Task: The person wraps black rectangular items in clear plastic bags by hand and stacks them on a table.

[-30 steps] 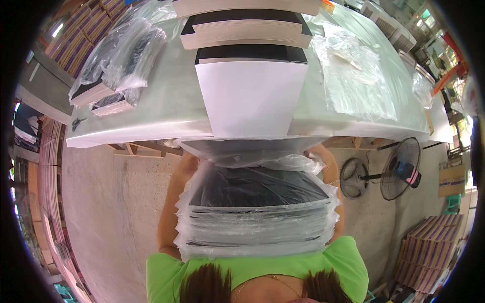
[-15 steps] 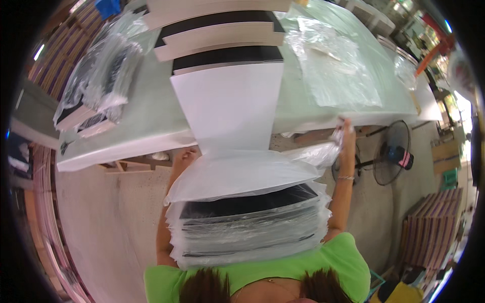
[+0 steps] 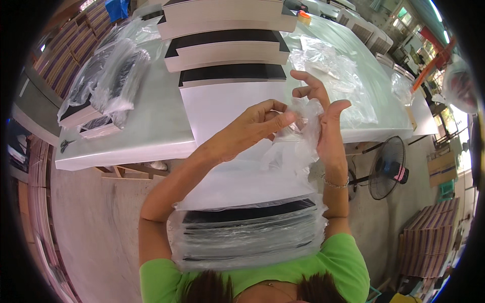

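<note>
With left hand [image 3: 248, 127], pinching clear film [image 3: 312, 112] | with right hand [image 3: 330, 123], spreading thumb and forefinger, cannot tell if gripping | bunching film between hands, far of wrapped stack [image 3: 252, 237] | pull gently, avoid tearing

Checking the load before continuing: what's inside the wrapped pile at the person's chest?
In the wrapped pile, a black surface shows near the top. Lower down, wrinkled film blurs the contents; above, the white panel hides what lies beneath it.
</note>
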A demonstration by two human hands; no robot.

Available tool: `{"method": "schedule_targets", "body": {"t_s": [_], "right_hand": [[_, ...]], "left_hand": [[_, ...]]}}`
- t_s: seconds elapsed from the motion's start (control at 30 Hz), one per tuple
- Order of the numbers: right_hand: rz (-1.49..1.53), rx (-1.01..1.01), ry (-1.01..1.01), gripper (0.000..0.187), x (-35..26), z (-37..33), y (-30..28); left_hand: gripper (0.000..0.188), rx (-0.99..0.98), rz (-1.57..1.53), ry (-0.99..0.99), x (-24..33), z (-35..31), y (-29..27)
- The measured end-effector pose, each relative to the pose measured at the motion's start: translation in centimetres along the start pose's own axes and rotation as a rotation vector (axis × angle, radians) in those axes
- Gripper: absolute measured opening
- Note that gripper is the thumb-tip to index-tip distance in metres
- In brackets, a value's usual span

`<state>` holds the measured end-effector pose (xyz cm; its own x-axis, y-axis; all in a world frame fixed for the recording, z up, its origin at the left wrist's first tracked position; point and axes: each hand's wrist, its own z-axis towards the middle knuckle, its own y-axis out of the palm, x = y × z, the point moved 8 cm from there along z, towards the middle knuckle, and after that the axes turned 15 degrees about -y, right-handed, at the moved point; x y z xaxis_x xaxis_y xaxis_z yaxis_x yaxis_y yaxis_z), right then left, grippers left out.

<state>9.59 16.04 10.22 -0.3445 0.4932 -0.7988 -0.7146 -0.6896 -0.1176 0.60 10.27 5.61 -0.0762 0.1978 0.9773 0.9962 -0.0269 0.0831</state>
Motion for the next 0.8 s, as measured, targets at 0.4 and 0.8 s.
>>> {"method": "schedule_targets", "body": {"t_s": [0.4,0.8], "right_hand": [[-0.047,-0.045,-0.136,0.058,2.8,-0.7,-0.1],[-0.51,0.417,0.445,0.036,10.9,-10.0,-15.3]], "left_hand": [[0.04,0.065,-0.11,-0.134,-1.8,-0.4,-2.2],[0.031,0.115,-0.317,-0.124,-3.8,-1.3,-5.2]]}}
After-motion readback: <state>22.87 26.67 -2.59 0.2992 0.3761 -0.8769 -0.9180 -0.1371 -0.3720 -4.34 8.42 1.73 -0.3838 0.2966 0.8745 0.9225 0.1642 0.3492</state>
